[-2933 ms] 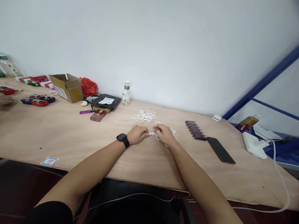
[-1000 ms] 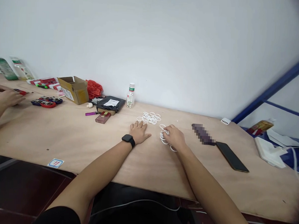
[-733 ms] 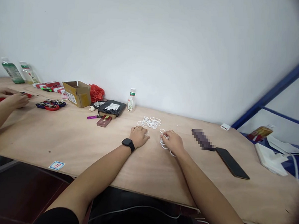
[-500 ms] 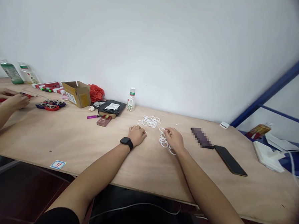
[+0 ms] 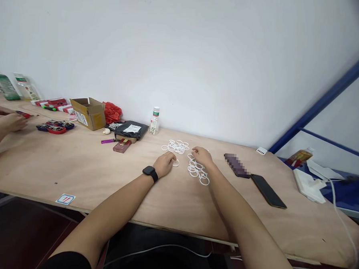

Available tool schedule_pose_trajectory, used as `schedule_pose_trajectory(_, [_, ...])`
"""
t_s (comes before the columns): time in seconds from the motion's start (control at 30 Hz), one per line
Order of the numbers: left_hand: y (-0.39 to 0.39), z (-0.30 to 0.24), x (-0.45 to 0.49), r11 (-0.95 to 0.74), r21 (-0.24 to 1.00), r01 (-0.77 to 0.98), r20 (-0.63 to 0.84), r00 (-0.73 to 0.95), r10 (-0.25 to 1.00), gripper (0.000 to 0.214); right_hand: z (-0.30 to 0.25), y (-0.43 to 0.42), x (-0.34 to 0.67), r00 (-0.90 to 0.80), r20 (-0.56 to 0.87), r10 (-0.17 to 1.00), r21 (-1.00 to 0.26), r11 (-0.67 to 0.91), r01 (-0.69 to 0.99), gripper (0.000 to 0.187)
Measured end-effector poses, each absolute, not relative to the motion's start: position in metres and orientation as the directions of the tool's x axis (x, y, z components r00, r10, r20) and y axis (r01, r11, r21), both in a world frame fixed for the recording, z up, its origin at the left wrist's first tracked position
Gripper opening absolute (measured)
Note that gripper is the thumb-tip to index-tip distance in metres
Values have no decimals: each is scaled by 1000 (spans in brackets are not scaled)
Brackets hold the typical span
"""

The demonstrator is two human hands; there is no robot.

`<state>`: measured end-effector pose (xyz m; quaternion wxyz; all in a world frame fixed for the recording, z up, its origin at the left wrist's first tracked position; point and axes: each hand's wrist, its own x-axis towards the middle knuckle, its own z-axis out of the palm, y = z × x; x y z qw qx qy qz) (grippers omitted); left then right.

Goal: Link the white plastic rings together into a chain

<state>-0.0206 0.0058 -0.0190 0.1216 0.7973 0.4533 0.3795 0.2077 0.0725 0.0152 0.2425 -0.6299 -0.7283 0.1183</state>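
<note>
My left hand [image 5: 164, 164], with a black watch on its wrist, rests on the wooden table with its fingers curled. A thin white ring [image 5: 176, 163] sticks out at its fingertips, and the fingers are closed on its near side. To the right, my right hand [image 5: 201, 155] hovers low with loosely bent fingers; nothing shows between them. Just under those fingertips lies the far end of a cluster of white rings [image 5: 193, 171], partly covered by the hand. Beyond both hands, between them, is a heap of similar white rings [image 5: 179, 146].
A clear bottle [image 5: 154, 120] stands by the wall. Left of it are a black parcel [image 5: 131, 128], a dark red box [image 5: 122, 145] and an open carton [image 5: 88, 114]. Two phones [image 5: 268, 191] lie to the right. Another person's hands [image 5: 10, 121] work at far left.
My right hand has come off the ring cluster, moving away from me and slightly left. The ring at my left fingertips shows more fully. The whole view has shifted a little.
</note>
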Motion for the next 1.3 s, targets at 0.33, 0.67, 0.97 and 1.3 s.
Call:
schedule_pose_trajectory(0.33, [-1,-12,-16,-572,646,506,574,172,801,14,10,5,157,-490,515,703,-470,710,525,33])
schedule_pose_trajectory(0.67, [-4,-11,-13,-569,605,557,563,206,801,5,6,5,160,-474,485,735,-403,669,625,28])
schedule_pose_trajectory(0.97, [-16,-6,-6,-591,688,421,509,300,807,12,13,-4,161,-379,466,800,-354,561,748,20])
schedule_pose_trajectory(1.3, [20,-8,-27,-448,520,727,393,262,882,26,29,5,197,-238,274,932,-332,324,886,23])
